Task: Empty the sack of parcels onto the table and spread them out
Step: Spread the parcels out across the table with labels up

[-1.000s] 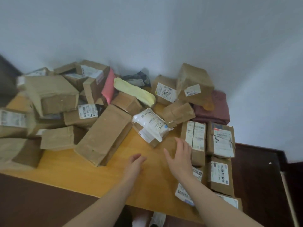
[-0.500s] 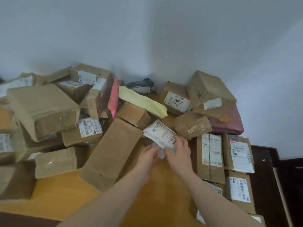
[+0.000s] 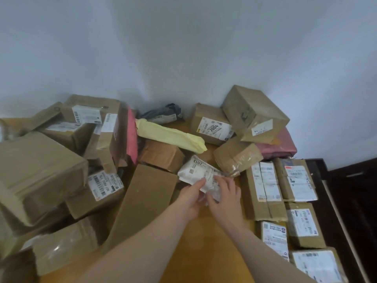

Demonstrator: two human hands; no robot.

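Observation:
Many brown cardboard parcels lie heaped on a yellow wooden table point(image 3: 204, 252). A white plastic-wrapped parcel point(image 3: 195, 170) marked 2013 sits in the middle of the heap. My left hand point(image 3: 189, 198) grips its near left edge and my right hand point(image 3: 223, 196) grips its near right end. A long brown box point(image 3: 142, 203) lies just left of my left hand. No sack is in view.
A yellow soft packet point(image 3: 169, 135), a pink mailer point(image 3: 131, 137) and a dark grey bag point(image 3: 163, 114) lie behind. Labelled boxes point(image 3: 265, 186) line the table's right edge beside a dark floor point(image 3: 357, 201). Large boxes point(image 3: 38, 172) pile up at left. White walls meet in a corner.
Both hands moved forward from the bare tabletop and took hold of the white parcel. The camera moved closer to the heap.

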